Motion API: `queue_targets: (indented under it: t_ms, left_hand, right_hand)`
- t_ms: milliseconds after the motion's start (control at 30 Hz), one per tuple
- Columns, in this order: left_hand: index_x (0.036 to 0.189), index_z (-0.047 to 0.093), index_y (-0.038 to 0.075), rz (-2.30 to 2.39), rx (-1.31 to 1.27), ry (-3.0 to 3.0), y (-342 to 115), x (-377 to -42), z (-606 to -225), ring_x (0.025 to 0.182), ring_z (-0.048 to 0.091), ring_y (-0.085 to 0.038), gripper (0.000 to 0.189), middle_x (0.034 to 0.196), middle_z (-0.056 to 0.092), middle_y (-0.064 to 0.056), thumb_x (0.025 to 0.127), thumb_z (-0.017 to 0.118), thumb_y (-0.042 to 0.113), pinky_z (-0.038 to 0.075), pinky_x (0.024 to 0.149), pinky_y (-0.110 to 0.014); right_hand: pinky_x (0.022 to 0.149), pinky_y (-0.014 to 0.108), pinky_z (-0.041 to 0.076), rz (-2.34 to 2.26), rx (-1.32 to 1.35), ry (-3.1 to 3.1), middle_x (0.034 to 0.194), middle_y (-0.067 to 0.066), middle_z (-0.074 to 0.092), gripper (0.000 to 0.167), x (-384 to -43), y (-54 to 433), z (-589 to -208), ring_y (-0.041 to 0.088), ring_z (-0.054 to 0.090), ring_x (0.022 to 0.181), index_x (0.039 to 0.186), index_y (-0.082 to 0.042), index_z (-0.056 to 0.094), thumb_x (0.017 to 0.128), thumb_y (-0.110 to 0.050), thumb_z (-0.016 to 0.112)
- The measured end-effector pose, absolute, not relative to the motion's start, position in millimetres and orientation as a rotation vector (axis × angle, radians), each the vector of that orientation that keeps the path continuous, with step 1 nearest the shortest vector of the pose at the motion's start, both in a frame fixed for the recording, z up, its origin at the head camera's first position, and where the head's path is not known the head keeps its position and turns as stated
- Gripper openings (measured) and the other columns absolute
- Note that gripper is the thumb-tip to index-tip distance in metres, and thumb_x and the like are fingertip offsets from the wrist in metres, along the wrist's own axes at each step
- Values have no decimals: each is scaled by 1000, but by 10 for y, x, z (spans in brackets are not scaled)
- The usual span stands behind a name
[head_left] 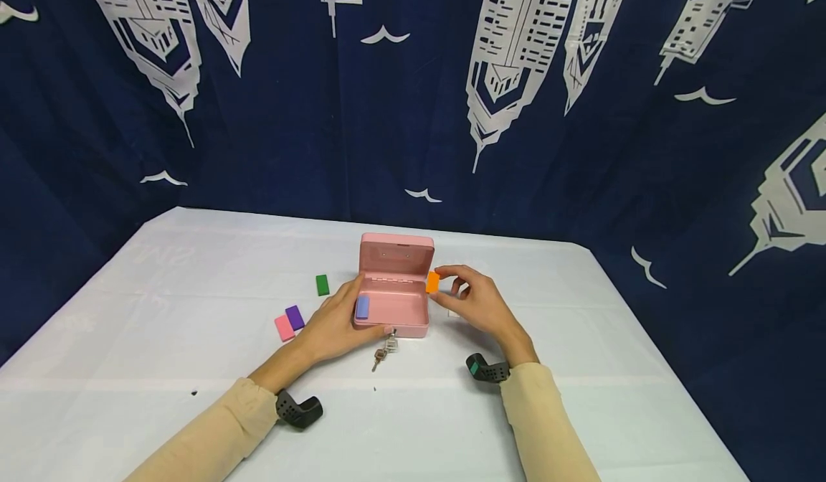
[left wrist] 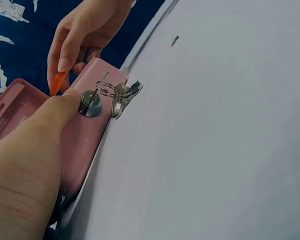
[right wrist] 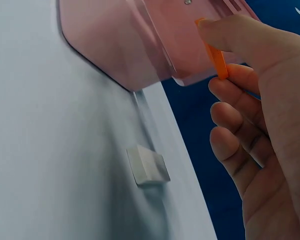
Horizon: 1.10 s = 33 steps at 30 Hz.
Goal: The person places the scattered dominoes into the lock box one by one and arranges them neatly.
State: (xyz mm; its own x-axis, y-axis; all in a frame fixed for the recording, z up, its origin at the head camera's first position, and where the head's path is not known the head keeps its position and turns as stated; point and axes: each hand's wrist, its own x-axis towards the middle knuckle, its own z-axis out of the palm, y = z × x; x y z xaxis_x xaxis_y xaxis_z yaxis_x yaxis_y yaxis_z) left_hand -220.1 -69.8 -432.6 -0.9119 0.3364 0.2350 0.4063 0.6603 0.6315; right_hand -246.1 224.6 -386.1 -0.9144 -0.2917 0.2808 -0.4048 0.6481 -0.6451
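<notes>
A pink metal cash box (head_left: 413,329) stands with its lid (head_left: 396,254) raised, and a blue block (head_left: 363,308) lies inside at the left. My left hand (head_left: 332,331) grips the box's left side, its thumb on the front beside the lock (left wrist: 90,104). Keys (head_left: 381,354) on a ring hang from that lock. Between thumb and fingertip, my right hand (head_left: 479,300) pinches an orange block (head_left: 433,282) at the box's right edge. The right hand's other fingers are loosely curled. In the right wrist view, a white block (right wrist: 147,166) sits on the table below this hand.
Left of the box, a green block (head_left: 323,285), a purple block (head_left: 295,317) and a pink block (head_left: 285,328) lie on the white-covered table (head_left: 193,310). A small dark speck (head_left: 194,393) is near the left forearm. A blue patterned curtain (head_left: 400,123) hangs behind the table.
</notes>
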Motion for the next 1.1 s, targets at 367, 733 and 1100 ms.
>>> queue_targets:
  t_ms: [367, 733, 1100]
  left_hand:
    - [166, 15, 9, -1087, -598, -2804, -689, -2199, -4316, 142, 45, -41, 116, 165, 34, -17, 84, 74, 67, 39, 115, -60]
    - [166, 15, 9, -1083, -599, -2819, -690, -2211, -4325, 144, 43, -43, 116, 166, 31, -18, 84, 72, 69, 38, 116, -60]
    - [166, 16, 7, -1050, -609, -2810, -712, -2208, -4321, 143, 45, -42, 117, 165, 33, -18, 84, 71, 71, 40, 114, -60]
  right_hand:
    - [91, 37, 58, 1131, 677, -2719, 124, 3, 70, 43, -2423, 2056, -3829, 21, 64, 102, 130, -12, 69, 90, -22, 81]
    - [101, 35, 55, 1127, 833, -2677, 120, 1, 70, 44, -2415, 1849, -3970, 16, 67, 106, 129, -10, 68, 90, -22, 83]
    - [89, 37, 54, 1115, 806, -2661, 118, 0, 71, 42, -2398, 1734, -4050, 20, 64, 100, 127, -14, 71, 89, -23, 84]
